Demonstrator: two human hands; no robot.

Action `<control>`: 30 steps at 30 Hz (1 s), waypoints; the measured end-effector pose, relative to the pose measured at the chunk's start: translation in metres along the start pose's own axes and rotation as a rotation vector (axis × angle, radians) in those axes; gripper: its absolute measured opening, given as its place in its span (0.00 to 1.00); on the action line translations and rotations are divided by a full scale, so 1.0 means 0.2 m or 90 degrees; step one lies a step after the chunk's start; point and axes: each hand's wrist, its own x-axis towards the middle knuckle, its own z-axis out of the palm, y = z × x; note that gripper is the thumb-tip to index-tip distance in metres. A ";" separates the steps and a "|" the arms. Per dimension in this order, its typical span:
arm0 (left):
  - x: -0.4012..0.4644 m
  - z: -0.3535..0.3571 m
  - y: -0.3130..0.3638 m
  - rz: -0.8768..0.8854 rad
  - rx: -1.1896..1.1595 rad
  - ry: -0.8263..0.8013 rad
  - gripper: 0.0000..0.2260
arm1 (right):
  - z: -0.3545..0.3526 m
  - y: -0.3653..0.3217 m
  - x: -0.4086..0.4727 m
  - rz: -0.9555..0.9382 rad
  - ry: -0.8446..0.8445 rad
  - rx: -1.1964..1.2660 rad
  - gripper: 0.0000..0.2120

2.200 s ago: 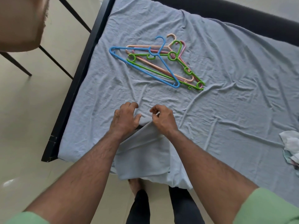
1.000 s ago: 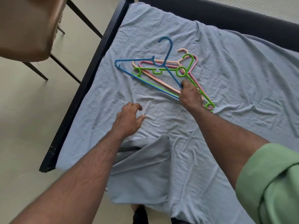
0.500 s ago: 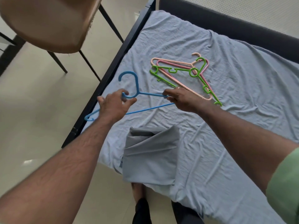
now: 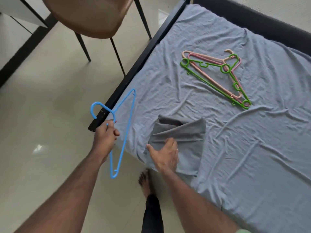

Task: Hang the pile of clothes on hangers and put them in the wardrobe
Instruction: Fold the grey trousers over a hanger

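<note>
My left hand (image 4: 105, 135) grips a blue hanger (image 4: 125, 130) just below its hook and holds it in the air beside the bed's near left corner. A folded grey garment (image 4: 185, 132) lies at the near edge of the bed and hangs partly over it. My right hand (image 4: 165, 154) rests on the garment's near left part, thumb stretched out to the left; its fingertips are hidden in the cloth. A green hanger (image 4: 213, 81), a peach one and a pink one lie stacked further back on the sheet.
The bed (image 4: 252, 148) has a wrinkled light blue sheet and a black frame (image 4: 134, 68) along its left side. A brown chair (image 4: 90, 15) on thin black legs stands on the pale tiled floor to the left. My bare foot (image 4: 145, 181) is by the bed's edge.
My right hand let go of the blue hanger and dropped onto the grey garment. My left hand carried the hanger left, off the bed, and turned it to hang lengthwise.
</note>
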 end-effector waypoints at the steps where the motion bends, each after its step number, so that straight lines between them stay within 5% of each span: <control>1: -0.01 0.01 -0.03 -0.013 -0.023 -0.005 0.10 | 0.06 -0.01 -0.03 0.028 -0.003 -0.036 0.39; 7: -0.09 0.11 -0.22 -0.077 -0.097 -0.031 0.08 | 0.27 -0.10 0.02 0.119 0.067 -0.072 0.53; 13: -0.09 0.13 -0.33 -0.069 -0.092 -0.064 0.05 | 0.25 -0.12 0.15 0.174 0.084 -0.021 0.37; 19: -0.07 0.13 -0.30 -0.094 -0.086 -0.096 0.07 | 0.09 0.08 0.18 0.093 0.080 0.289 0.18; 30: -0.03 0.15 -0.24 -0.076 -0.081 -0.131 0.07 | -0.01 0.29 0.27 0.040 0.002 0.465 0.12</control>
